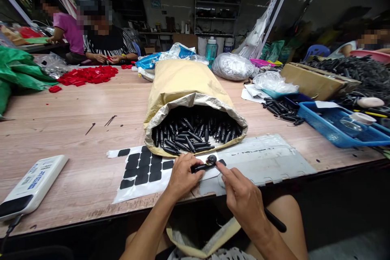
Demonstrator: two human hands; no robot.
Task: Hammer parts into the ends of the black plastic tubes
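My left hand is closed around a slim black tube-shaped part, just in front of the paper sack. At that part's right end is a rounded black piece, touched or nearly touched by the index fingertip of my right hand. A black-handled tool sticks out below my right hand, whose fingers are curled; its working end is mostly hidden. A white backing sheet with several black rounded-square stickers lies left of my hands. Many black tube-shaped parts fill the open sack.
A white box-shaped device with a cable sits at left. A grey plastic sheet lies at the table's front edge. Right are a blue basket and a carton. Red pieces lie before a co-worker.
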